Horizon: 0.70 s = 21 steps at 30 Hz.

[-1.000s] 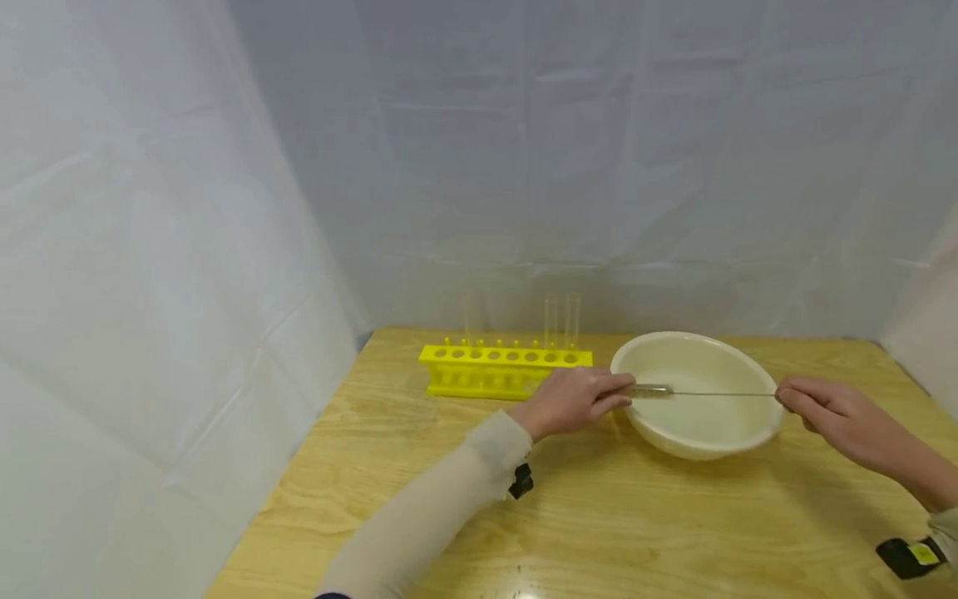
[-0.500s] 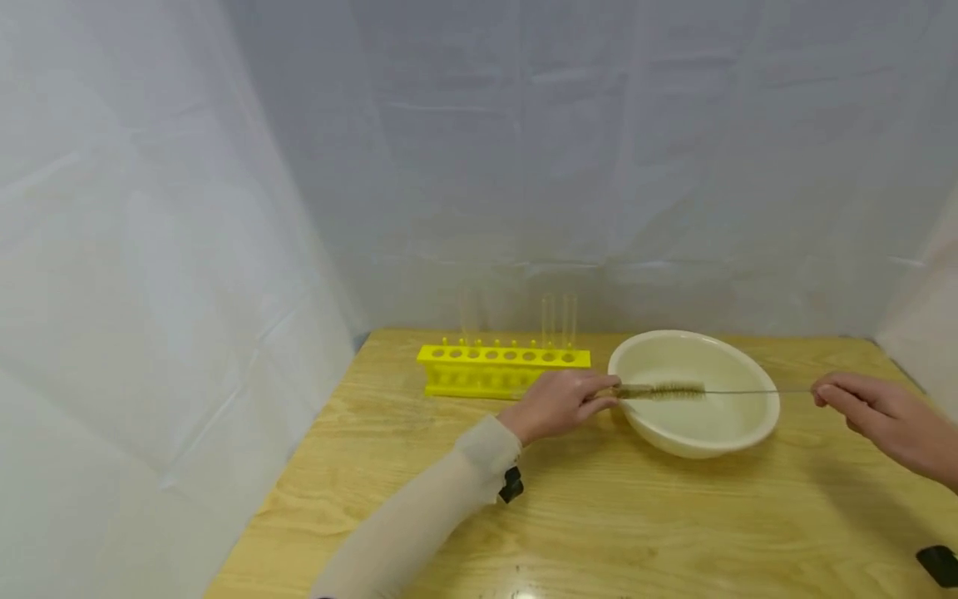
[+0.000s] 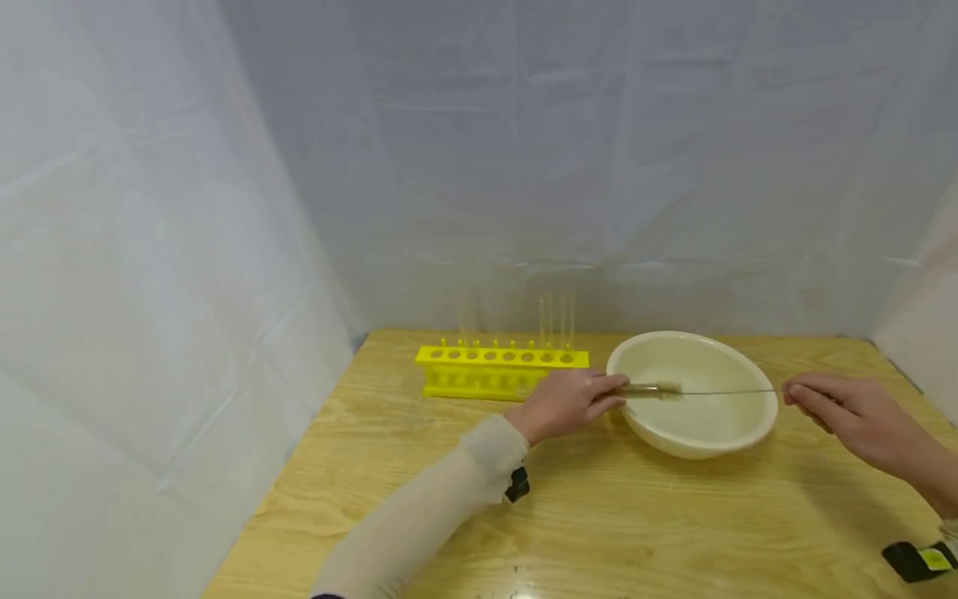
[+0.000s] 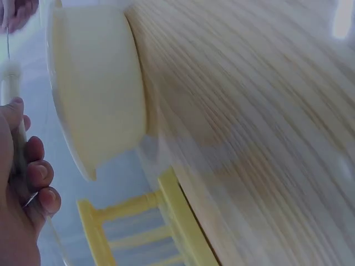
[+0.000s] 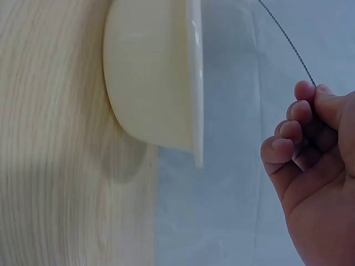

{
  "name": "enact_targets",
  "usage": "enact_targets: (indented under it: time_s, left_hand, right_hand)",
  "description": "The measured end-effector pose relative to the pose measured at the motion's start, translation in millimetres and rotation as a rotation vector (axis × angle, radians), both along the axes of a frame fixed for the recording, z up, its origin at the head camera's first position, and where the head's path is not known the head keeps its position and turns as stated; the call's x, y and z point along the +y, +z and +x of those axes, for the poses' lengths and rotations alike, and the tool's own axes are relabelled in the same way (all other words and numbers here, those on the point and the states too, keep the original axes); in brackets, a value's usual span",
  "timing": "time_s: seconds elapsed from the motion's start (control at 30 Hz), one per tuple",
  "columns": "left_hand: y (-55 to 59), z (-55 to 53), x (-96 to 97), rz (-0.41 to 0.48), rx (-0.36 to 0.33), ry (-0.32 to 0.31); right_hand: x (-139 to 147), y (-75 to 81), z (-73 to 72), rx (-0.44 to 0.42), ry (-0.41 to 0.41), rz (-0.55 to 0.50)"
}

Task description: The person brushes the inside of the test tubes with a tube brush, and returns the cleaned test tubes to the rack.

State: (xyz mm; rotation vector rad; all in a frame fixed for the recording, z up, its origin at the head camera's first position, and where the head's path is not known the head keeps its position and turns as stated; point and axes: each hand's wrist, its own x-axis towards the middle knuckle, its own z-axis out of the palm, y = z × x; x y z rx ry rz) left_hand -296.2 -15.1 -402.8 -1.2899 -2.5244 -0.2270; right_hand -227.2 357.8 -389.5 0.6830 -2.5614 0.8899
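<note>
1. Two hands, one table (image 3: 584, 532), one bowl (image 3: 692, 449), one rack (image 3: 456, 391), one brush (image 3: 726, 392). Four tubes can be counted: one held, three at the rack.
2. Left hand (image 3: 569, 401): at the bowl's nine o'clock, its fingers and thumb clamped round the held tube (image 3: 640, 390).
3. That tube lies roughly level over the bowl's nine o'clock side, its mouth facing three o'clock (the left wrist view shows it apart from the rim).
4. The brush is partly inside the tube; a short tuft of pale bristles (image 3: 671, 389) shows at the mouth, and one twisted wire runs toward three o'clock.
5. Right hand (image 3: 861, 416): beyond the bowl's three o'clock, thumb and forefinger together on the wire, the other three fingers curled beneath.
6. The rack, yellow, stands at the left hand's ten o'clock, with eight holes along its top.
7. Three rack tubes (image 3: 567, 320) stand upright along its back: two side by side toward two o'clock, one faint toward ten.
8. Two black wrist bands (image 3: 518, 484), one on each arm; white sheeting (image 3: 524, 166) rises at twelve o'clock, with more at nine and three.
</note>
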Motion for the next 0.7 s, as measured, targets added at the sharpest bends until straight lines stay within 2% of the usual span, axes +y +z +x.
enact_targets:
  time_s: [0.1,0.2,0.37,0.47,0.57,0.7]
  left_hand:
    - [0.6,0.6,5.6,-0.019,0.014,-0.019]
    - [1.6,2.4,10.0,-0.024,0.024,-0.002]
    - [7.9,7.5,22.4,-0.052,0.031,-0.014]
    - [9.6,9.9,28.9,-0.062,0.014,-0.006]
    - [8.4,10.5,31.1,-0.061,0.004,0.019]
    - [8.2,11.1,29.0,-0.074,0.060,0.030]
  right_hand:
    - [-10,0.0,-2.9,-0.019,0.029,0.022]
    - [-21,-0.4,-6.6,-0.016,0.055,0.011]
    - [-49,-4.3,-14.2,-0.039,0.182,0.001]
    - [-65,-6.0,-16.3,-0.084,0.231,-0.008]
    - [-72,-5.3,-16.0,-0.138,0.244,-0.036]
    - [-75,-1.5,-16.9,-0.241,0.296,-0.068]
